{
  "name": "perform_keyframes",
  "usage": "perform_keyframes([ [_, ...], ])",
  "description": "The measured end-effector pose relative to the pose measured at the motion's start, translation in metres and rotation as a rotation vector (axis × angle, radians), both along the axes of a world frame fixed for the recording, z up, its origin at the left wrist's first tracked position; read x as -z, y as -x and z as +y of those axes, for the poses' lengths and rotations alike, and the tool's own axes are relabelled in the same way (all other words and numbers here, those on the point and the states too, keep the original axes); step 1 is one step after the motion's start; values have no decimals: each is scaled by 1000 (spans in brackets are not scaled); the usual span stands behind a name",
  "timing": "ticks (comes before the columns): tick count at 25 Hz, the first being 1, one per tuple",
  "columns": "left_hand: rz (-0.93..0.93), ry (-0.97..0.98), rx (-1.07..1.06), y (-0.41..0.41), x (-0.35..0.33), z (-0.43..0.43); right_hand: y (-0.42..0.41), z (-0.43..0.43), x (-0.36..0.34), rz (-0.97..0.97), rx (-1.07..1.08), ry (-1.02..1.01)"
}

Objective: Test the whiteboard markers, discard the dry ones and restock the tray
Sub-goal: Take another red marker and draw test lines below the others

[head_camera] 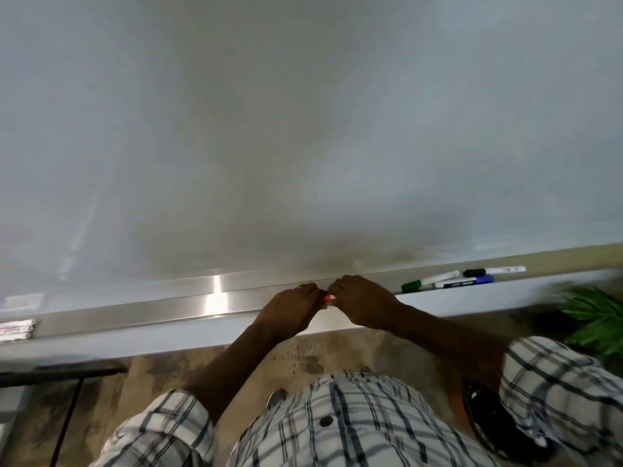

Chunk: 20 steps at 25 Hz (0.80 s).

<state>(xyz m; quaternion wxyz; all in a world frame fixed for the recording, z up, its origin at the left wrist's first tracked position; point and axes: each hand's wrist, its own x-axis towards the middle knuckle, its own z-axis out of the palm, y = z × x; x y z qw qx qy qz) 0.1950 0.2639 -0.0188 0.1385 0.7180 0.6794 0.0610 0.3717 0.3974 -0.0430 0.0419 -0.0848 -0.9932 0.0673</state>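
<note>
The left hand (290, 307) pinches the red marker (328, 298) by its cap, the right hand (364, 299) its barrel; light, stiff, slick, I'd judge.

Tray (135, 311): under the whiteboard (303, 129).
Mid-tray: left hand (290, 308) and right hand (360, 301), held marker (328, 298) between them.
Right end: three loose markers (465, 283).
Left end: marker pack (17, 330).
</note>
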Motion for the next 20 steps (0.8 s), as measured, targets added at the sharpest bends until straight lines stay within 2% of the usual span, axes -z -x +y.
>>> perform_keyframes([
  [2,11,37,34,10,-4,-7,10,-14,-2,-39,22,23],
  [8,-47,-110,194,74,-17,-47,50,-85,-34,-124,217,-34],
  [12,-26,-160,326,105,-37,-65,64,-122,-59,-129,438,33],
  [20,-182,-388,190,139,-82,-87,77,-152,-111,111,624,136],
])
